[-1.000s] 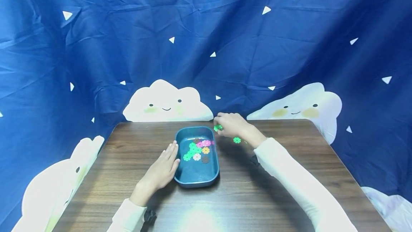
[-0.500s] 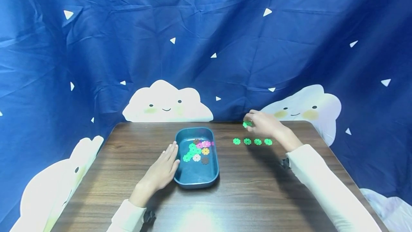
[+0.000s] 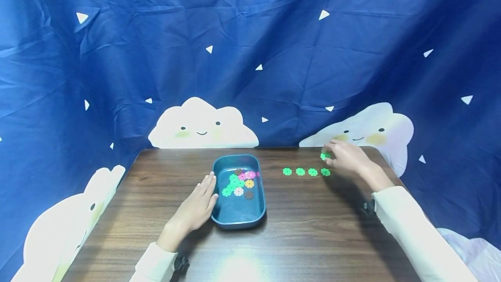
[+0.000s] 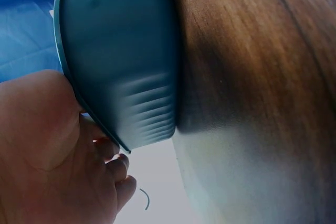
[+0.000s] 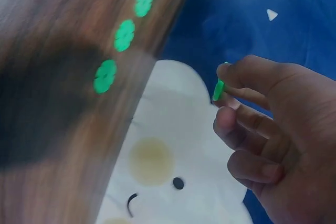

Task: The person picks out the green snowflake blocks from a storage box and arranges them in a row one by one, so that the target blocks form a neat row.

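Observation:
My right hand (image 3: 346,156) pinches a green flower-shaped disc (image 3: 325,156) between thumb and fingers, above the table's far right part. In the right wrist view that green disc (image 5: 219,90) appears nearly edge-on at the fingertips. Below and left of the hand, several like green discs (image 3: 300,172) lie flat in a spaced row on the wood. My left hand (image 3: 196,203) rests with straight fingers along the left rim of a dark teal plastic box (image 3: 238,216). Inside the box sit loose flower discs in green (image 3: 233,183), pink (image 3: 250,175), orange (image 3: 249,183), white (image 3: 238,191) and brown (image 3: 248,195).
The brown wooden table (image 3: 297,247) ends at a far edge just behind the box and the row. A blue curtain (image 3: 274,55) with white triangles and smiling clouds hangs behind it. Dark wrist devices (image 3: 182,263) sit at both sleeves.
My right hand has carried the green disc from beside the box rightward, past the row, to above its right end. The left hand and the box stay put.

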The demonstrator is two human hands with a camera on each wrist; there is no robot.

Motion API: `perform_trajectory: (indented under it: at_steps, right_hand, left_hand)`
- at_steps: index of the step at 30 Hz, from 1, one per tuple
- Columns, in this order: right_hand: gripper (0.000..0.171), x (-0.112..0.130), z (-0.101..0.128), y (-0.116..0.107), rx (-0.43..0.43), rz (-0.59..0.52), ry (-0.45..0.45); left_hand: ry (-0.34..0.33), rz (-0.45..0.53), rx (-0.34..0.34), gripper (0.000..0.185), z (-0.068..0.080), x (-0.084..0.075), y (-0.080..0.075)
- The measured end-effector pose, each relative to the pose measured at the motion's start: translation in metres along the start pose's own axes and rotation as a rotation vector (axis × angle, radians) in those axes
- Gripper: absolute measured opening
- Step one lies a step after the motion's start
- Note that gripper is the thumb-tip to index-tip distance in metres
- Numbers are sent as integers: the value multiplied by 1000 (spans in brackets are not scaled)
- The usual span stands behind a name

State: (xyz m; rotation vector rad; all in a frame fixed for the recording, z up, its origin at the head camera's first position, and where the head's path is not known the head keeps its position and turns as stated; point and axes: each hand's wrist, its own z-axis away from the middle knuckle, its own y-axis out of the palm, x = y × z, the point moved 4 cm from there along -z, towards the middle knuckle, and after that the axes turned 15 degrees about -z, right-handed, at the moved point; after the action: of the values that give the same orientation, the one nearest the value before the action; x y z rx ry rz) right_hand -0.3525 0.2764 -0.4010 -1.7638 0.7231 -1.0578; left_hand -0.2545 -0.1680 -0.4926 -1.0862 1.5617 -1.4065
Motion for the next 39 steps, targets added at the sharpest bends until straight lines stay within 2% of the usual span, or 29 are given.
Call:
perform_trajectory:
  at_steps: [6,11,17,25,32,39]
  right_hand:
    - [26,-21,12,2,12,-11,78]
    - [31,-40,20,7,26,-39,146]
    - [32,-58,24,17,54,-62,181]
    - [29,-78,26,34,82,-108,230]
    - [23,-95,28,48,102,-124,274]
    - [23,-103,28,59,128,-131,297]
  left_hand:
    - [-2,13,-4,58,1,0,-1]
    - [13,2,-48,57,2,-1,-1]
    - [25,18,-94,57,3,0,0]
    - [19,11,-92,57,2,-1,-2]
    - [7,4,-59,57,1,-1,0]
    - [14,-4,-41,58,0,1,1]
